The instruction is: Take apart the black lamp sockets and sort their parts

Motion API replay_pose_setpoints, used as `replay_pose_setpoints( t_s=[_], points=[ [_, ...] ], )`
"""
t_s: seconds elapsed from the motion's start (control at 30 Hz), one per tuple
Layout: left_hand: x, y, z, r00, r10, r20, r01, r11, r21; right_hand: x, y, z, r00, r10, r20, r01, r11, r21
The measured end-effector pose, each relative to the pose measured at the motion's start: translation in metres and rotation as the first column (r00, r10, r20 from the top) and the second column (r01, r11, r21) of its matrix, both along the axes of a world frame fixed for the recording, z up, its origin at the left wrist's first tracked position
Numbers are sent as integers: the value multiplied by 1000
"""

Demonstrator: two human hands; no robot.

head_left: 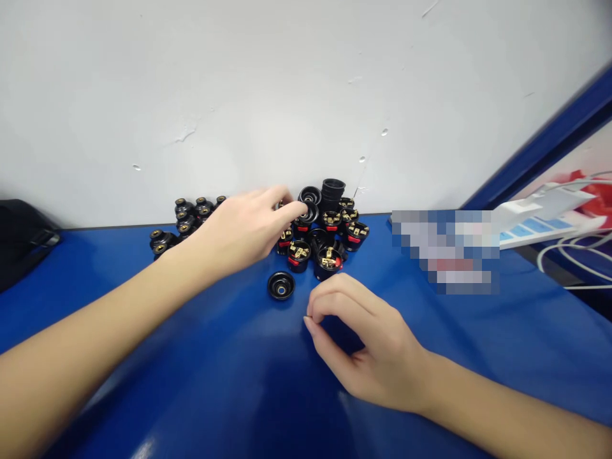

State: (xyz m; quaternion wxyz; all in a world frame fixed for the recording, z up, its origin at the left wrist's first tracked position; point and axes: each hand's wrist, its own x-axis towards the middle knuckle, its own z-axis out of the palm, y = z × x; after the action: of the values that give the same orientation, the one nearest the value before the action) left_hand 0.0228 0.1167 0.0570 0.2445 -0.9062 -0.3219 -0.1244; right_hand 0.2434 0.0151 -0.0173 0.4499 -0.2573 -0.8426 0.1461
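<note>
My left hand (253, 223) reaches over a cluster of black round parts near the wall, palm down, slightly blurred. Its thumb and fingers are apart at a black cup-shaped cap (308, 213); contact is unclear. Around it stand several plug cores (299, 254) with brass contacts and red clips. A loose black cap (281, 285) with a centre hole lies open side up in front. Nearer to me, my right hand (366, 341) is closed in a pinch, thumb against curled fingers. Whatever may be between those fingertips is hidden.
More black caps with brass-coloured centres (184, 217) are heaped left, partly behind my left arm. A stack of black rings (333, 191) stands by the white wall (287, 95). On the blue table (215, 382), a blurred-out patch (449, 248), white power strip (535, 226) and cables are right; black fabric (23, 242) is left.
</note>
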Motion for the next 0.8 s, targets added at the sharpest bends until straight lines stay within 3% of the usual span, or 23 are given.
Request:
replay_pose_setpoints(
  t_s=[0.1,0.27,0.47,0.6,0.8],
  points=[
    [12,17,4,994,-58,-92,59,998,4,0,-1,-1,1000,-2,10,2,1000,-8],
    [25,29,8,975,-47,-215,42,999,-30,1,-1,-3,999,-13,32,13,1000,-12],
    [24,31,12,994,-59,-88,48,992,-119,2,-1,-3,999,2,40,-2,1000,-17],
    [25,38,13,999,-43,-12,42,998,-55,2,0,-4,999,6,47,-5,1000,-29],
    [37,56,6,996,-67,-66,67,998,-6,2,1,-3,997,15,70,-11,998,-56]
  ],
)
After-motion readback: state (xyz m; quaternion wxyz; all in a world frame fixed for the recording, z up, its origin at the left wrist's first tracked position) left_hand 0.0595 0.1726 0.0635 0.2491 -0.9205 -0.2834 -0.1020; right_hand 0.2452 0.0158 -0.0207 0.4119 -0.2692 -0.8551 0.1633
